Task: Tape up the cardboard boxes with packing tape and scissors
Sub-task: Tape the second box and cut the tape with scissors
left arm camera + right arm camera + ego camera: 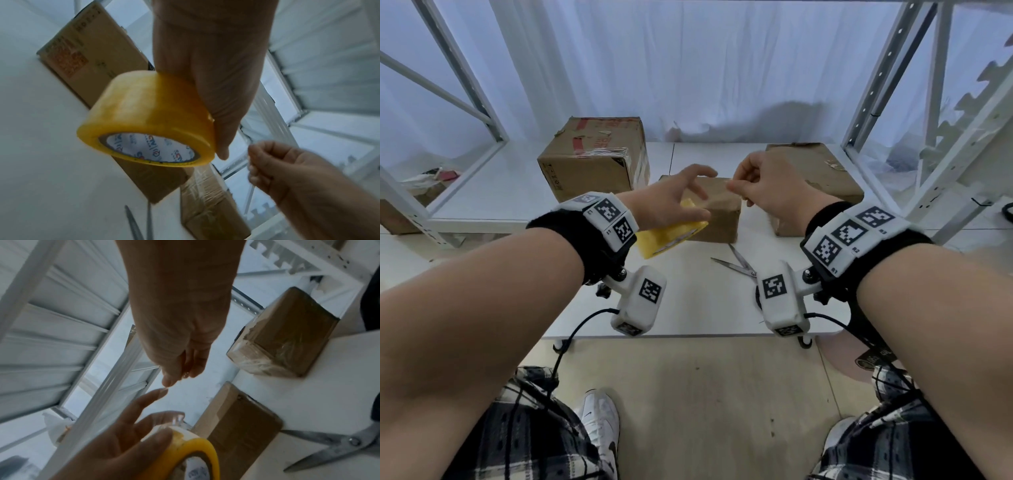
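My left hand (pixel 671 200) grips a yellow roll of packing tape (pixel 669 236) above the small cardboard box (pixel 722 212) in the middle of the white table (pixel 702 308). In the left wrist view the roll (pixel 144 113) shows its printed core, held in my fingers. My right hand (pixel 763 185) is just right of the roll and pinches the clear free tape end (pixel 249 164) between thumb and forefinger. Steel scissors (pixel 736 263) lie open on the table in front of the small box.
A large box (pixel 592 161) with red tape stands at the back left. A flat, film-wrapped box (pixel 822 174) lies at the back right. White metal shelving frames (pixel 893 102) flank the table on both sides, and a white curtain hangs behind.
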Available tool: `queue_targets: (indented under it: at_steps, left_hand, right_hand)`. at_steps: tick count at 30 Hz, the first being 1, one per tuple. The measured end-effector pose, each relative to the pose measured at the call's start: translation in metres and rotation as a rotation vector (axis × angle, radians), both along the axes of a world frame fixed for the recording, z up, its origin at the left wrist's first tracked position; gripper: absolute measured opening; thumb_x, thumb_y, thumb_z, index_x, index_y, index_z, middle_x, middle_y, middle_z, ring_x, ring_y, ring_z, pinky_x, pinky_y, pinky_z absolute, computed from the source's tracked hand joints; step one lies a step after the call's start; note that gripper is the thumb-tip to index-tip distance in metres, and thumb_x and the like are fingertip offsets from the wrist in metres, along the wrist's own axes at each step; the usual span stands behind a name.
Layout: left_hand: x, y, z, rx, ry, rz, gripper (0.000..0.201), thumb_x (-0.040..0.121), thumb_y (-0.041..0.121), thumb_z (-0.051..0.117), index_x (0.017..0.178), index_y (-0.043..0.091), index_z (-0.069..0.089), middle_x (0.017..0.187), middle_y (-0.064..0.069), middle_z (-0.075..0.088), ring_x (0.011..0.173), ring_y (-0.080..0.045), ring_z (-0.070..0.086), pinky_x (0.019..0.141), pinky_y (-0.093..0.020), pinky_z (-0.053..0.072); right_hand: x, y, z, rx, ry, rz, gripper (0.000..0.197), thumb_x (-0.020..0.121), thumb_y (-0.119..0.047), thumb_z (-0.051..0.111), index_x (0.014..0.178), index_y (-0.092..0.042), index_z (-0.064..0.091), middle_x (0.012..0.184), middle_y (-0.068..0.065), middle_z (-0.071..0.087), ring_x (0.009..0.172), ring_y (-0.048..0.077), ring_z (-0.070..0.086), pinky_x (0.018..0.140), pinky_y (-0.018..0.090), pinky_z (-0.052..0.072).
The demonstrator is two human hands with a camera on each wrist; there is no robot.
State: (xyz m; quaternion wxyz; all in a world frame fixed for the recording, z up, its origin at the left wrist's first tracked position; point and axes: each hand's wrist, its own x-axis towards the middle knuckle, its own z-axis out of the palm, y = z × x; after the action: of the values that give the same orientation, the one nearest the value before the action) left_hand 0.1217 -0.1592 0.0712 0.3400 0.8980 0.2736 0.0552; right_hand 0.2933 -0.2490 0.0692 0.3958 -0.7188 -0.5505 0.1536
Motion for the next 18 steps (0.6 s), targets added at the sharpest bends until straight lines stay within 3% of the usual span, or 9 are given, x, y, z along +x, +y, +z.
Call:
queue_targets:
  at_steps: [3,8,12,15,18]
  left_hand:
    - [0.0034,-0.0008,0.0000,-0.015,-0.007,0.025,0.055,0.091,0.029,0.063,0.138,0.031,0.035,0.115,0.008,0.059,0.088,-0.005,0.053,0.081,-0.023,0.042]
    - [0.0069,-0.0028,-0.0005,-0.042,-0.005,0.030,0.051,0.093,0.030,0.060,0.137,0.028,0.034,0.114,0.008,0.055,0.086,-0.006,0.054,0.080,-0.026,0.044]
    - [0.0075,0.0009,0.0008,-0.133,-0.048,0.083,0.043,0.091,0.020,0.059,0.127,0.027,0.037,0.116,0.004,0.058,0.098,-0.022,0.057,0.087,-0.038,0.049]
    - [0.0067,0.0013,-0.0001,-0.131,-0.053,0.083,0.040,0.090,0.014,0.057,0.125,0.024,0.039,0.117,0.002,0.059,0.089,-0.014,0.056,0.078,-0.030,0.047]
    - [0.0041,0.0028,-0.0016,-0.090,-0.063,0.083,0.041,0.091,0.020,0.061,0.127,0.022,0.042,0.116,0.003,0.058,0.081,-0.005,0.052,0.072,-0.023,0.044]
  right_hand:
    - [0.0061,-0.0014,-0.0010,0.000,0.002,-0.035,0.021,0.086,-0.017,0.071,0.074,-0.021,0.055,0.076,0.004,0.061,0.072,0.018,0.059,0.074,0.035,0.053]
    - [0.0067,0.0015,0.0008,0.028,-0.056,-0.063,0.023,0.086,-0.016,0.071,0.073,-0.023,0.053,0.074,-0.002,0.060,0.075,0.018,0.059,0.073,0.029,0.050]
    - [0.0074,0.0043,0.0031,0.032,-0.042,-0.096,0.020,0.088,-0.017,0.069,0.076,-0.023,0.053,0.073,-0.005,0.057,0.070,0.011,0.054,0.070,0.024,0.045]
    - [0.0086,0.0035,0.0030,0.005,0.039,-0.073,0.018,0.086,-0.020,0.071,0.093,-0.021,0.054,0.082,0.003,0.062,0.077,0.016,0.059,0.073,0.028,0.048]
    - [0.0108,0.0036,0.0031,-0.038,0.099,-0.056,0.036,0.083,-0.026,0.075,0.111,-0.020,0.054,0.086,0.002,0.064,0.077,0.011,0.060,0.072,0.025,0.047]
